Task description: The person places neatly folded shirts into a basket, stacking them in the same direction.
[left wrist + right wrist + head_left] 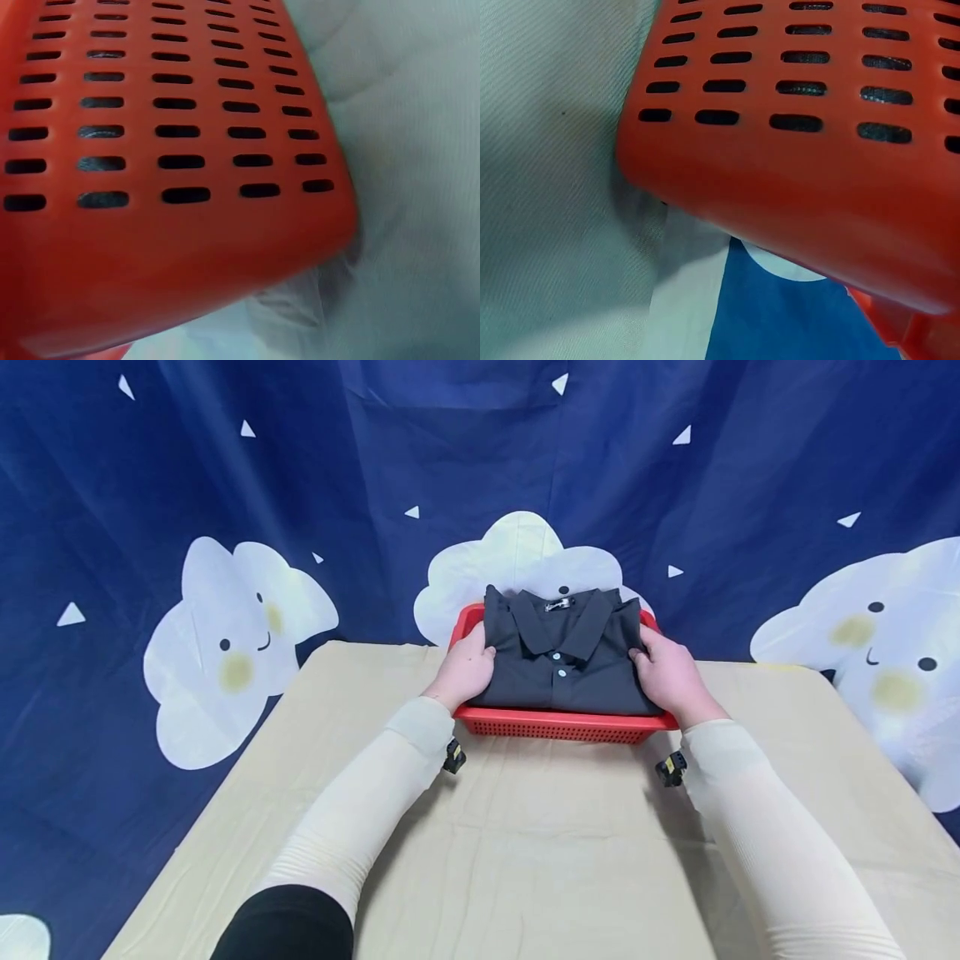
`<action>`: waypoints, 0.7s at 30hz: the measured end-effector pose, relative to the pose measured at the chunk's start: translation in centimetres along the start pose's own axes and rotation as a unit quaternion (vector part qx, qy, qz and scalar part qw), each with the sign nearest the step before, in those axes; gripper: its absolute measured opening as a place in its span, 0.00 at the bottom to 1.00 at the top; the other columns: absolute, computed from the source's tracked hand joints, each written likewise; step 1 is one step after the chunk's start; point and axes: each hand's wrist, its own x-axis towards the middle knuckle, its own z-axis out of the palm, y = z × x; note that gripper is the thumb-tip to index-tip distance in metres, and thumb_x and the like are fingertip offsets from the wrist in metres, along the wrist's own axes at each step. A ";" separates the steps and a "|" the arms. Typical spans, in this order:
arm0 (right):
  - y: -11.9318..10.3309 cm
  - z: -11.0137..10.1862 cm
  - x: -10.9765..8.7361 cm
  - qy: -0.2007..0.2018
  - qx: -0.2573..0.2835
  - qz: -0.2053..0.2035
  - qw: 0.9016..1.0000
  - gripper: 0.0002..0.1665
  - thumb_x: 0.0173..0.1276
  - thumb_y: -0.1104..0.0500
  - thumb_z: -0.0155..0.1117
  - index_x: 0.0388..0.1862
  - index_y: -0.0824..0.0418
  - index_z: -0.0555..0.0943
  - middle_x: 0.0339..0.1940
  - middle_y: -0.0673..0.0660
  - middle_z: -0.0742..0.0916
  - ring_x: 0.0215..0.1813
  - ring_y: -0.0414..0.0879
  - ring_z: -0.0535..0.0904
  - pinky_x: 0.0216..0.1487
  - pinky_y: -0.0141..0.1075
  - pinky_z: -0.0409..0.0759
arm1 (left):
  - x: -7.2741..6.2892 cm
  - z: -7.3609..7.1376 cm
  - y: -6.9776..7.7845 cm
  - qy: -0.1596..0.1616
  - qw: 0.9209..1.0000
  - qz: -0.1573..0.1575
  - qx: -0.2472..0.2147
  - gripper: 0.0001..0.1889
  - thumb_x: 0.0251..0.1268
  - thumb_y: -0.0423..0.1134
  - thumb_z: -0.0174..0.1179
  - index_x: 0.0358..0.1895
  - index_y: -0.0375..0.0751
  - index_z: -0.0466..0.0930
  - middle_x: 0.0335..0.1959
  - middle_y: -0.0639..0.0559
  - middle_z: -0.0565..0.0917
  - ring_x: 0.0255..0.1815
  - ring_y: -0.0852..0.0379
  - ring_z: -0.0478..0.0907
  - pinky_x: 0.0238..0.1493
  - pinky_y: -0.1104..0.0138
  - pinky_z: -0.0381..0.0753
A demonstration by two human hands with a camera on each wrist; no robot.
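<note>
A dark collared shirt (562, 681), folded with its collar and white buttons facing up, lies in a red plastic basket (555, 720). My left hand (465, 667) grips the shirt's left side, thumb on top of the cloth. On the opposite side, my right hand (670, 678) holds the shirt's right edge in the same way. The other fingers of both hands are hidden behind the cloth and the rim. In the left wrist view, the slotted basket wall (180, 247) fills most of the picture. Dark cloth shows through slots of the basket (780, 165) in the right wrist view.
The basket stands at the far side of a table with a beige cloth (555, 843). Behind it hangs a dark blue curtain (450, 460) with white clouds and triangles. Small black cameras (453, 756) sit under both wrists.
</note>
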 end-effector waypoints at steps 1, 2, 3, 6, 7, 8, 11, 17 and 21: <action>0.0 0.0 0.0 -0.001 -0.001 0.001 1.000 0.12 0.76 0.65 0.55 0.55 0.64 0.76 0.51 0.72 0.83 0.54 0.71 0.78 0.54 0.62 0.71 | 0.0 0.0 0.1 -0.001 1.000 -0.003 0.011 0.29 0.80 0.40 0.45 0.79 0.42 0.54 0.75 0.46 0.68 0.74 0.52 0.65 0.75 0.59 0.60; 0.0 -0.1 0.0 -0.002 -0.004 0.002 1.000 0.11 0.75 0.65 0.55 0.54 0.64 0.76 0.51 0.73 0.83 0.54 0.71 0.78 0.54 0.63 0.71 | 0.1 0.1 0.2 -0.002 1.000 -0.005 0.023 0.28 0.80 0.40 0.45 0.79 0.41 0.54 0.74 0.45 0.69 0.74 0.51 0.66 0.75 0.58 0.60; 0.0 -0.1 0.0 -0.005 -0.005 0.004 1.000 0.11 0.75 0.65 0.55 0.54 0.64 0.75 0.51 0.73 0.83 0.54 0.71 0.77 0.54 0.62 0.71 | 0.1 0.1 0.2 -0.005 0.999 -0.008 0.031 0.29 0.80 0.40 0.45 0.79 0.41 0.54 0.74 0.45 0.69 0.73 0.51 0.67 0.75 0.58 0.61; 0.1 0.0 0.1 -0.015 -0.013 0.010 1.000 0.09 0.76 0.65 0.54 0.51 0.65 0.75 0.50 0.73 0.83 0.53 0.72 0.77 0.53 0.62 0.71 | 0.2 0.4 0.2 -0.012 0.998 -0.015 0.056 0.30 0.80 0.41 0.45 0.80 0.41 0.53 0.74 0.45 0.70 0.72 0.50 0.68 0.74 0.57 0.63; 0.0 0.0 0.1 -0.019 -0.018 0.010 1.000 0.08 0.76 0.65 0.54 0.50 0.65 0.74 0.49 0.73 0.83 0.53 0.73 0.77 0.53 0.63 0.72 | 0.2 0.4 0.2 -0.013 0.998 -0.016 0.066 0.30 0.80 0.42 0.46 0.80 0.41 0.53 0.73 0.44 0.71 0.71 0.50 0.70 0.73 0.56 0.64; -0.1 -0.1 0.1 -0.023 -0.023 0.010 0.999 0.08 0.76 0.64 0.54 0.50 0.65 0.74 0.49 0.73 0.83 0.52 0.73 0.77 0.53 0.63 0.72 | 0.3 0.5 0.2 -0.015 0.997 -0.018 0.076 0.30 0.80 0.42 0.46 0.80 0.40 0.53 0.71 0.44 0.73 0.69 0.50 0.72 0.72 0.56 0.66; -0.2 -0.1 0.2 -0.038 -0.037 0.012 0.999 0.10 0.75 0.65 0.54 0.52 0.66 0.74 0.51 0.75 0.83 0.54 0.74 0.77 0.57 0.63 0.72 | 0.3 0.6 0.4 -0.021 0.994 -0.026 0.105 0.30 0.80 0.42 0.45 0.79 0.38 0.53 0.66 0.42 0.77 0.64 0.49 0.77 0.70 0.56 0.70; -0.3 0.1 0.2 -0.062 -0.060 0.021 0.996 0.19 0.75 0.65 0.53 0.63 0.66 0.72 0.56 0.76 0.81 0.58 0.75 0.76 0.64 0.64 0.68 | 0.3 0.9 0.7 -0.021 0.991 -0.036 0.126 0.32 0.78 0.41 0.47 0.79 0.34 0.53 0.69 0.41 0.74 0.66 0.48 0.75 0.70 0.55 0.69; -0.3 0.2 0.1 -0.069 -0.066 0.020 0.995 0.17 0.75 0.65 0.53 0.60 0.67 0.73 0.56 0.76 0.81 0.58 0.75 0.76 0.65 0.64 0.68 | 0.4 1.2 0.4 0.004 0.992 -0.033 0.118 0.34 0.74 0.39 0.51 0.79 0.35 0.53 0.74 0.43 0.69 0.71 0.48 0.69 0.73 0.55 0.64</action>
